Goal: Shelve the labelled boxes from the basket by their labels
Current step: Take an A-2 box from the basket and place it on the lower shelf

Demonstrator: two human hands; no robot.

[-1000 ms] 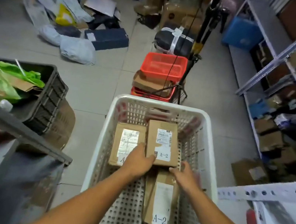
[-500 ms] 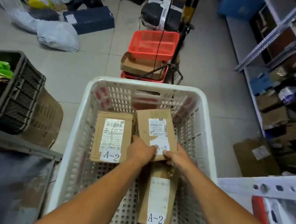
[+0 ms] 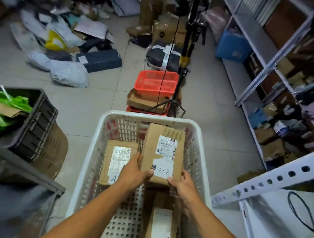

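A white perforated basket (image 3: pixel 93 150) stands on the floor right below me. A brown cardboard box (image 3: pixel 162 148) with a shipping label and an "A-2" sticker is raised above the basket's middle. My left hand (image 3: pixel 133 171) grips its near left corner and my right hand (image 3: pixel 183 182) grips its near right corner. A second box (image 3: pixel 117 160) lies flat at the basket's left, its sticker partly hidden by my left hand. A third box (image 3: pixel 161 230) marked "A-2" lies near the front right.
A white metal shelf (image 3: pixel 278 179) is close on my right, with grey shelving (image 3: pixel 262 73) full of parcels beyond. A black crate (image 3: pixel 36 120) with green plastic stands left. A red basket (image 3: pixel 156 81) and a tripod (image 3: pixel 183 61) are ahead; parcels litter the floor.
Both hands closed on the middle box's near corners and raised it out of the basket's bottom. My view tilted up, showing more of the room.
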